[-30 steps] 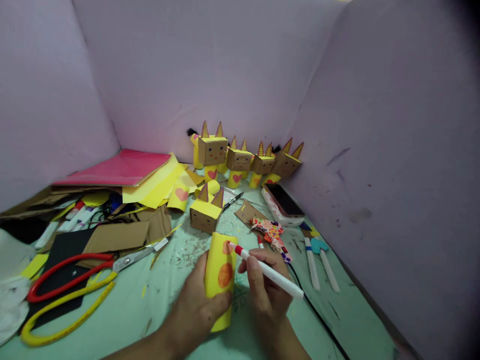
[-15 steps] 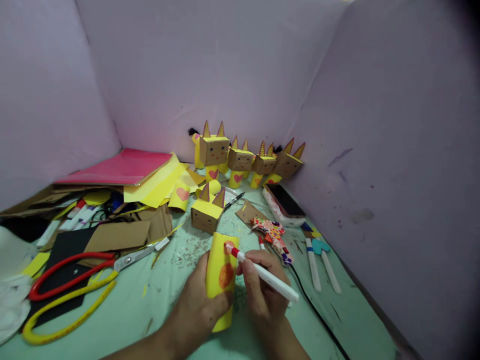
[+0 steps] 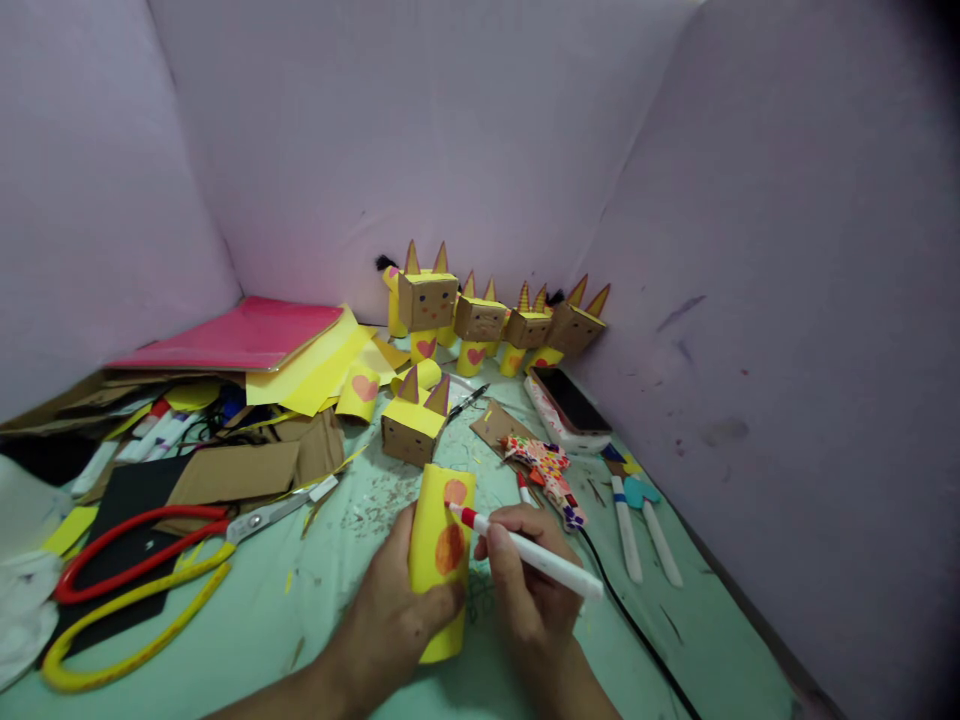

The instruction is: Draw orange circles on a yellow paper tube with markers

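A yellow paper tube (image 3: 432, 610) stands tilted in my left hand (image 3: 397, 610), whose thumb crosses its front and whose fingers are partly hidden behind it. Two orange-red spots show on the tube, the upper one paler than the lower. My right hand (image 3: 529, 580) grips a white felt-tip marker (image 3: 551, 560) with a red collar. The marker's tip is at the tube, just below the upper spot. Just beyond the tube is a cardboard box head (image 3: 409, 440) with a yellow top and two pointed ears.
Red-and-yellow scissors (image 3: 150, 580) lie at left beside cardboard scraps (image 3: 240, 475) and a pink folder (image 3: 240, 330). Several box-headed figures (image 3: 427, 300) stand at the back. At right are a phone (image 3: 570, 400), a patterned cloth-covered tool (image 3: 547, 470) with a black cord, and markers (image 3: 626, 530).
The marker tip has moved slightly down from the upper spot to just below it. The tube has shifted a little left in my left hand.
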`<state>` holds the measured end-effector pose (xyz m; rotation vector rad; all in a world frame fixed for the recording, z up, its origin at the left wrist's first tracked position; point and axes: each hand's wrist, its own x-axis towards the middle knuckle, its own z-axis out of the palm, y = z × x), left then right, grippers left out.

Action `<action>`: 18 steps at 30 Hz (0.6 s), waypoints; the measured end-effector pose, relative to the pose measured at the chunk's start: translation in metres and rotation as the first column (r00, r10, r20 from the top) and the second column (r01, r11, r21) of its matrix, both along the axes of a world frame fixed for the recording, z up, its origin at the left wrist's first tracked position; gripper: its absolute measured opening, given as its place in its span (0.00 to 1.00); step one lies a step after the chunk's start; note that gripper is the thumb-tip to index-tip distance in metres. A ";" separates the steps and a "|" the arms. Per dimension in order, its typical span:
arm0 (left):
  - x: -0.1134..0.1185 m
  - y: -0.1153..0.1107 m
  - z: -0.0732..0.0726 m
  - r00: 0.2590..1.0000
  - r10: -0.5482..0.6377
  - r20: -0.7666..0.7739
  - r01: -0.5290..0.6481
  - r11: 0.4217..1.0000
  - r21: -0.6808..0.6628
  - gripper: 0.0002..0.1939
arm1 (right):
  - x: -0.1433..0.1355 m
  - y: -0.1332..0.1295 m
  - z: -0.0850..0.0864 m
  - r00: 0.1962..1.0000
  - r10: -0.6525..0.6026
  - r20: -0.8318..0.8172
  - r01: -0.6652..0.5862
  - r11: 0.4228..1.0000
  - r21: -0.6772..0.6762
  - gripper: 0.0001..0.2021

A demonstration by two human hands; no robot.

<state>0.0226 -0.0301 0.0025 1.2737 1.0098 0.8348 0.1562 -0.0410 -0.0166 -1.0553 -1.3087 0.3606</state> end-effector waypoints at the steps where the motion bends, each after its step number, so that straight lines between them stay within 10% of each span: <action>1: 0.000 0.000 0.000 1.000 0.004 -0.004 -0.004 1.000 -0.001 0.24 | 0.001 0.000 -0.001 1.000 -0.010 -0.002 0.010 1.000 0.011 0.05; 18: -0.002 0.004 -0.006 0.948 0.033 0.317 0.069 0.950 -0.304 0.32 | -0.001 0.006 0.001 0.971 -0.112 -0.210 0.142 0.981 0.132 0.03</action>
